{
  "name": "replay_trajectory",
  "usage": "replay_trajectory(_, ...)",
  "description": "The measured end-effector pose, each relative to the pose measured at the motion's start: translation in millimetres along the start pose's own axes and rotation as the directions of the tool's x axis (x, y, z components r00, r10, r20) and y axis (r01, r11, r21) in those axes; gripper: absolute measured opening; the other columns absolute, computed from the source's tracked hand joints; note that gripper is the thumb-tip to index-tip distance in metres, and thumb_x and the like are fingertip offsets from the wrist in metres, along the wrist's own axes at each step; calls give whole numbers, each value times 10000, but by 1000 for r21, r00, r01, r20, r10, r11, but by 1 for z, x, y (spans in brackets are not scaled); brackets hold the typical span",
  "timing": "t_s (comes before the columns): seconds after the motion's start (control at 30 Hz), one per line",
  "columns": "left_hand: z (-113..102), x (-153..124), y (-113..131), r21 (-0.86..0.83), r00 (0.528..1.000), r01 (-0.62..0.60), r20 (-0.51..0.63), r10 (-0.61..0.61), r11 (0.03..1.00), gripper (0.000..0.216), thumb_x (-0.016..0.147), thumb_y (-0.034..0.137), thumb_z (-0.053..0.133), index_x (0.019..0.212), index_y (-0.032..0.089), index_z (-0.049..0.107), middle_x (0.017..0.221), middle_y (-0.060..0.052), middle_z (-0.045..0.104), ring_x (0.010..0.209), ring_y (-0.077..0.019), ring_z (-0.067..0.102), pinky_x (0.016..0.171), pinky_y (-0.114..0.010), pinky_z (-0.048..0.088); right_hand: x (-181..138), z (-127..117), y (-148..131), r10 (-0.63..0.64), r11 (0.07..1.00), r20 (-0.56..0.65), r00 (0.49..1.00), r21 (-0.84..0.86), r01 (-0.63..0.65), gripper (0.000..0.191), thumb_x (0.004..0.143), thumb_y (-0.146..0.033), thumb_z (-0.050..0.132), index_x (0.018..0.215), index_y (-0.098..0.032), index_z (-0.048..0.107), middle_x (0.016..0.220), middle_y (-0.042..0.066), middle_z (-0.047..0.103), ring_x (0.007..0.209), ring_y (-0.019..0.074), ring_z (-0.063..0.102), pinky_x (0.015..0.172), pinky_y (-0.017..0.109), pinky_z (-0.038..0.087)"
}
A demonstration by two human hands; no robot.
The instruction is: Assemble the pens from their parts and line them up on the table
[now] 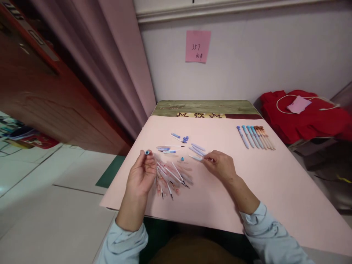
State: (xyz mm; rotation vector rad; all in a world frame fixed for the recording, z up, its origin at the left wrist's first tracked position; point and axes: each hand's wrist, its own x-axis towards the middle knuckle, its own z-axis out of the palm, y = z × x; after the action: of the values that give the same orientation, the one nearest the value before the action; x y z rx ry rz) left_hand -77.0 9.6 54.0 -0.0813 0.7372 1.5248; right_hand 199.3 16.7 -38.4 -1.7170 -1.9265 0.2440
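Between its thumb and fingertips, my left hand (143,174) holds a small blue pen topper (147,152) up over the left of the table. My right hand (221,165) is closed in a pinch on a pale blue pen barrel (195,158), low over the paper. Just beyond it lie purple pen barrels (197,148). A blue topper (182,158) rests between my hands, and several purple toppers (185,139) sit farther back. Beside my left hand is a heap of white refills (176,174) with clear and pinkish pen parts.
Blue-printed barrels (167,150) and loose refills lie behind the heap. Assembled purple, blue and brown pens (251,137) stand in a row at right on the pink paper (220,205). Red cloth (308,121) with a white cable is beyond the table's right edge; a curtain (121,66) hangs left.
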Motion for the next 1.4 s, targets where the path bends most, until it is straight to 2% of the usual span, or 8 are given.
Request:
replay_trajectory(0.17,30,-1,-37,58,997,49,53,-53,997,180,987,198,456,880,103,566,719,-17,616,514,-15,537,439,-71,450,2,2,6,-81,992,115,990,-92,91,135,838,-371,652,873,-263,726,868,10,699,829,160,618,658,253,374)
replay_trajectory(0.27,32,1,-54,101,996,69,43,-74,992,191,979,204,473,855,105,578,701,-15,628,492,-20,538,421,-81,448,3,1,4,-82,990,140,987,-106,97,123,852,-333,619,826,-259,713,835,7,691,815,159,612,641,250,368)
replay_trajectory(0.33,27,4,-64,115,998,67,-3,-67,991,188,973,183,478,848,97,590,686,-22,636,492,-26,552,424,-83,455,2,-1,1,-62,995,82,995,-76,68,134,851,-320,601,799,-251,704,817,8,689,811,162,614,644,248,376)
replay_trajectory(0.5,8,7,-87,117,987,63,-155,-45,991,132,929,112,530,828,85,610,648,-35,652,520,-58,604,506,-123,517,-3,-9,-6,91,964,-158,983,260,-47,195,834,-411,617,851,-228,679,712,-6,660,637,142,590,634,247,434)
replay_trajectory(0.67,-1,6,-109,123,992,43,-119,-29,991,81,884,99,600,804,96,610,683,-43,667,563,-78,630,549,-151,526,-8,-16,-12,80,817,-238,968,571,73,224,828,-415,641,883,-201,675,774,16,668,622,135,541,602,250,461)
replay_trajectory(0.83,-6,11,-113,152,989,-2,-147,25,988,102,876,110,611,774,98,606,659,-34,651,562,-79,622,566,-164,528,-9,-21,-13,30,782,-236,971,611,124,175,817,-365,651,873,-203,685,773,18,656,613,135,525,558,252,452)
replay_trajectory(1.17,-12,6,-123,271,985,-158,-20,169,950,88,844,141,649,773,108,608,673,-33,656,578,-88,628,599,-195,528,-10,-21,-14,-57,802,-232,971,568,183,124,813,-302,637,873,-205,686,793,23,663,605,131,533,584,258,482)
replay_trajectory(1.4,-11,3,-125,328,964,-266,78,255,906,243,681,154,796,835,137,610,769,-15,670,632,-84,627,663,-210,532,-11,-15,-19,-98,771,-225,970,599,216,96,813,-262,659,881,-201,688,781,17,654,597,121,520,599,260,471)
